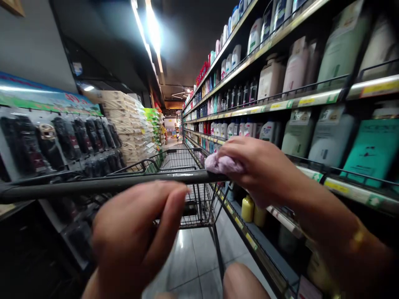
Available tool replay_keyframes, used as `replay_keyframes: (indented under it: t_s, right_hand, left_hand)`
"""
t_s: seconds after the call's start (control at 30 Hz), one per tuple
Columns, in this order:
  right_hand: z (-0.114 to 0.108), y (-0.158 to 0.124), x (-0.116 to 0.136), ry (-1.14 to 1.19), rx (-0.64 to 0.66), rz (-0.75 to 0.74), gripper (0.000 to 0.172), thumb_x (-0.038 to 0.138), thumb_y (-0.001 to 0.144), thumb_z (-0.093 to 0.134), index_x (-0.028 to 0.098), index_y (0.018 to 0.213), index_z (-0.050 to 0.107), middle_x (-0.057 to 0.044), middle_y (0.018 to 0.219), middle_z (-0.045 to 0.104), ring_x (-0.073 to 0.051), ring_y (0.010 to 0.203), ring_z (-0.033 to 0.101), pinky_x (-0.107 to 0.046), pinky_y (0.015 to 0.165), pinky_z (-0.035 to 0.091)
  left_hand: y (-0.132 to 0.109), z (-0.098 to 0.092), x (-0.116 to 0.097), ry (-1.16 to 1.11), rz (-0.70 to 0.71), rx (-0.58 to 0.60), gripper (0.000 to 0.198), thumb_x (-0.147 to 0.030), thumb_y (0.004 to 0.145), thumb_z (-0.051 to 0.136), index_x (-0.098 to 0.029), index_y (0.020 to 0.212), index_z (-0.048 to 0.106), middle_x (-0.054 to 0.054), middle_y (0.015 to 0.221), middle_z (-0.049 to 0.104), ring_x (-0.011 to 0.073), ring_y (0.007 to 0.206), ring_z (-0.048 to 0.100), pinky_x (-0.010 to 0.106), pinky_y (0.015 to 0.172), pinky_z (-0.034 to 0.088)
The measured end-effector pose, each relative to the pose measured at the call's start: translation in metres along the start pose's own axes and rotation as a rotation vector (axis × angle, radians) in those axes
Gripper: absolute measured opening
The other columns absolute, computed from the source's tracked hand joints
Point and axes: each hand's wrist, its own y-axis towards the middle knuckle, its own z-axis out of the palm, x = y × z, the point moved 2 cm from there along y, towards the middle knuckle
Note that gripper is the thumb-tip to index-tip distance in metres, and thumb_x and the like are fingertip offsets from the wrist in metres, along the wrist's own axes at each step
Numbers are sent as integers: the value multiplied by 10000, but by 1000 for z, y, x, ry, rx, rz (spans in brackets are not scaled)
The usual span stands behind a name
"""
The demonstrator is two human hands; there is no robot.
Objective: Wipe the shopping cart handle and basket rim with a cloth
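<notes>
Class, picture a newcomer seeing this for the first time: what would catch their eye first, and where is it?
Probably the right hand, pressing a pale purple cloth against the right part of the cart's dark handle. The blurred left hand looms large at lower left of centre, while shelves of bottles fill the right side.

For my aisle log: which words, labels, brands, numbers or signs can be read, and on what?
"49" on the banner; its other characters are blurred.
Teal bottle: lettering too blurred.
Shelf tags, other bottles: too small or blurred.
Handle, cloth: no readable text.
</notes>
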Motion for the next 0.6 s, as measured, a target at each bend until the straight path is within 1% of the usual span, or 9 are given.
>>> replay_keyframes:
  t_s: [0.07,0.17,0.23,0.3,0.37,0.43,0.47,0.53,0.6]
  right_hand:
    - [5,23,-7,-43,215,35,99,185,778,711,266,829,738,-23,854,740,-193,736,630,-323,665,426]
    - [12,41,-12,-92,425,192,117,208,780,700,250,870,761,-34,814,744,-174,653,597,-312,614,361]
    - [12,42,-12,-151,472,267,158,237,800,693,240,936,773,-60,863,762,-187,672,615,-319,606,346]
    - [7,37,-10,-217,445,274,187,254,824,683,227,986,773,-91,932,772,-210,731,642,-326,614,342]
    - [3,32,-5,-241,401,249,171,254,845,673,214,982,768,-106,953,771,-221,776,651,-329,630,345]
    - [2,29,5,-138,368,203,149,268,872,658,215,972,756,-89,956,771,-206,791,648,-321,647,363]
    - [4,29,13,-57,342,179,156,280,887,646,220,988,748,-77,969,773,-195,802,646,-314,657,376]
    - [9,29,29,64,261,116,199,295,906,621,228,1055,733,-63,1036,774,-186,849,647,-306,685,397]
    - [13,29,39,63,187,51,247,295,915,598,238,1118,726,-73,1117,765,-198,910,648,-316,714,403]
  left_hand:
    - [32,9,-2,285,195,97,484,-611,978,450,-338,792,804,38,748,761,268,695,699,409,674,530]
    - [72,26,17,612,153,385,579,-613,994,345,-275,914,808,92,875,778,290,801,703,367,667,463]
    - [85,31,34,696,107,520,628,-643,994,297,-278,933,804,103,937,785,298,851,701,363,687,460]
    - [89,31,47,724,30,661,699,-685,978,251,-265,884,801,118,949,788,305,889,707,365,713,471]
    - [87,30,54,739,-66,813,798,-718,964,188,-234,731,779,150,873,776,313,868,715,384,764,495]
    - [83,29,52,772,-131,887,843,-695,965,148,-207,646,757,191,832,765,336,865,724,415,817,517]
    - [81,29,48,791,-145,888,838,-662,970,145,-192,671,771,212,853,770,351,889,729,429,835,526]
    - [78,31,39,810,-138,857,760,-580,974,199,-160,847,820,242,987,785,375,982,732,442,854,540]
    - [75,35,30,808,-121,843,671,-525,962,272,-149,1047,822,247,1134,776,378,1064,727,441,874,550]
